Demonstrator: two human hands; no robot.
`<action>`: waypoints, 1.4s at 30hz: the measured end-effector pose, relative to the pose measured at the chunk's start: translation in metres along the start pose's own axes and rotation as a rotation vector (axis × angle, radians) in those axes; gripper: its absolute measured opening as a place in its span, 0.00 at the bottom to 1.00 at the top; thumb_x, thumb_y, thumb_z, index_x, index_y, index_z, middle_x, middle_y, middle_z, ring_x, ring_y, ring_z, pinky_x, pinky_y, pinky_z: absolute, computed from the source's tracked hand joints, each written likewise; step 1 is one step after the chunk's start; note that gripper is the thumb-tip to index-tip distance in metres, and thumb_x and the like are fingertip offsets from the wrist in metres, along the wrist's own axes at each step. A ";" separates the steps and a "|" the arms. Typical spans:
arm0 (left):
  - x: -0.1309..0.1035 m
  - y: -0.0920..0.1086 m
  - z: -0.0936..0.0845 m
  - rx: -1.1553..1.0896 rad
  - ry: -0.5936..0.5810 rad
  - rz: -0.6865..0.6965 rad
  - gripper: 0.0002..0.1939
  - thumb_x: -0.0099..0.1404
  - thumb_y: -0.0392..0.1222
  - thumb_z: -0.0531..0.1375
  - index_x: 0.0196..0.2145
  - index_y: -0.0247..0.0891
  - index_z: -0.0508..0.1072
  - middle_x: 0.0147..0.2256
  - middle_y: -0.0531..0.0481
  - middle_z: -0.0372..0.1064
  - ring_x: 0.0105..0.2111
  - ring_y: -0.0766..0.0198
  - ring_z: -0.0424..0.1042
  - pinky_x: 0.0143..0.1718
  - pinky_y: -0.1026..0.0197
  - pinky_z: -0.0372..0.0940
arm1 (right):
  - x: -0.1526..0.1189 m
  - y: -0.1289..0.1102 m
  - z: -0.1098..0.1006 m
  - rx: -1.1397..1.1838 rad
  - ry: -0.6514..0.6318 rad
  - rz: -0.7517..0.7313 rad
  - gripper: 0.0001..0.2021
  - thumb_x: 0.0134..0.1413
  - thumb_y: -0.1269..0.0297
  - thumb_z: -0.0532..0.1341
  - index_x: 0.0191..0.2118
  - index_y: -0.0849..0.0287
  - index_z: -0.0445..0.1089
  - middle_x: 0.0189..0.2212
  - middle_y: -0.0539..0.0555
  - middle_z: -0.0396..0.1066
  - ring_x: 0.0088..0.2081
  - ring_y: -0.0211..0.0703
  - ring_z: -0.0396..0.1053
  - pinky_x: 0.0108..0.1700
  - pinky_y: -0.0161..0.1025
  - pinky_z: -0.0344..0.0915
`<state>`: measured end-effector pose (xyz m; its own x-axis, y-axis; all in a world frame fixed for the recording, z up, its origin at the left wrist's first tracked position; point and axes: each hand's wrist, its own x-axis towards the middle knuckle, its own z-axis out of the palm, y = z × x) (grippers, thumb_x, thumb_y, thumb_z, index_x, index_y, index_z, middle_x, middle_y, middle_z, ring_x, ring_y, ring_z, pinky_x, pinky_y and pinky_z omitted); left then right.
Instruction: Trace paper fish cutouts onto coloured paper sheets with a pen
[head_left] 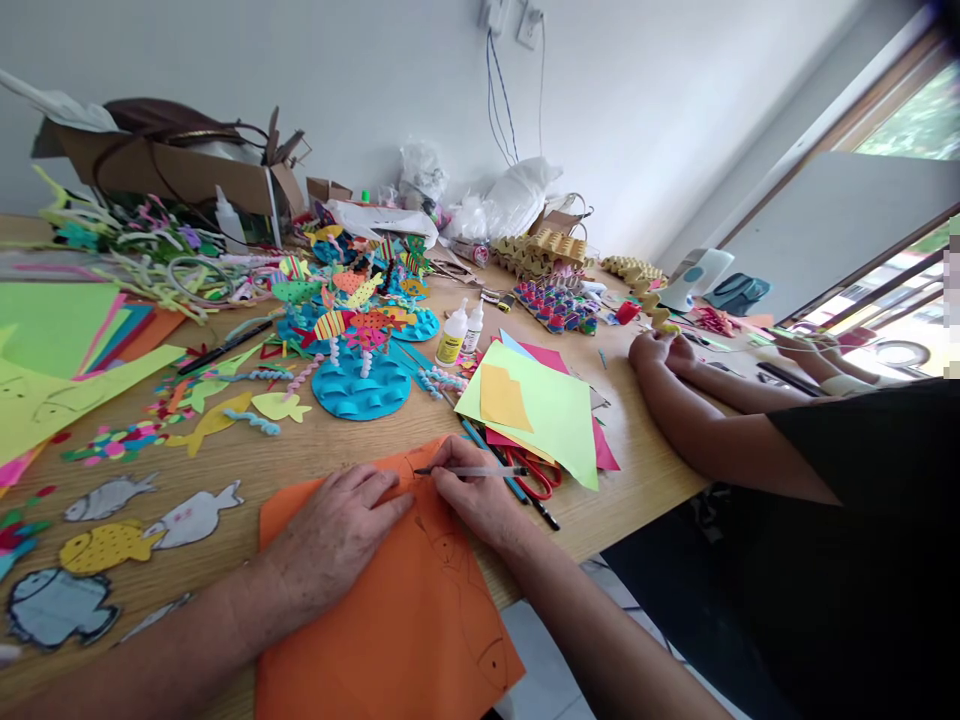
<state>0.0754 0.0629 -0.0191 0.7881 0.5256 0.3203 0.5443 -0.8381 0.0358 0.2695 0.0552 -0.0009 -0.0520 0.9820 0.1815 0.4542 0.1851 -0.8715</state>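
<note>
Right hand (480, 495) pinched a pen (471, 471) between thumb and fingers, tip on the orange sheet (390, 610) at lower centre of the frame. Left hand (341, 530) lay flat on the sheet, fingers slightly spread, pinning it. Faint fish outlines already showed on the orange; none cut out, much of the sheet bare. Finished paper fish (112, 545) lay lower left, blue discs with fish on stems (360, 385) at centre. Red scissors (536, 475) sat just right of the pen. Wooden table (315, 450), white wall, window upper right. Another person's hands (660, 352) worked at right.
</note>
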 end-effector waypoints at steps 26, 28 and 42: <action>0.001 0.001 -0.003 0.013 -0.026 -0.005 0.18 0.63 0.26 0.51 0.46 0.39 0.72 0.45 0.44 0.69 0.43 0.54 0.67 0.42 0.52 0.67 | 0.000 0.000 0.005 -0.031 -0.060 -0.002 0.07 0.45 0.77 0.54 0.26 0.57 0.61 0.23 0.45 0.65 0.25 0.34 0.61 0.26 0.30 0.56; 0.002 0.001 -0.003 0.010 -0.021 -0.006 0.17 0.63 0.26 0.51 0.45 0.39 0.72 0.45 0.44 0.69 0.43 0.54 0.67 0.42 0.53 0.67 | 0.000 0.001 0.005 -0.034 -0.055 -0.005 0.06 0.45 0.77 0.54 0.26 0.57 0.61 0.22 0.45 0.64 0.25 0.34 0.60 0.26 0.30 0.55; -0.001 0.001 0.000 -0.031 -0.040 -0.029 0.16 0.64 0.28 0.53 0.47 0.40 0.71 0.46 0.44 0.67 0.45 0.54 0.65 0.44 0.51 0.65 | 0.000 0.000 0.006 -0.060 -0.043 -0.004 0.07 0.44 0.77 0.54 0.25 0.57 0.61 0.22 0.45 0.63 0.25 0.35 0.60 0.27 0.31 0.55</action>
<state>0.0753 0.0616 -0.0193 0.7835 0.5545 0.2806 0.5584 -0.8263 0.0737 0.2645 0.0553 -0.0038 -0.0919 0.9822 0.1641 0.5066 0.1880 -0.8415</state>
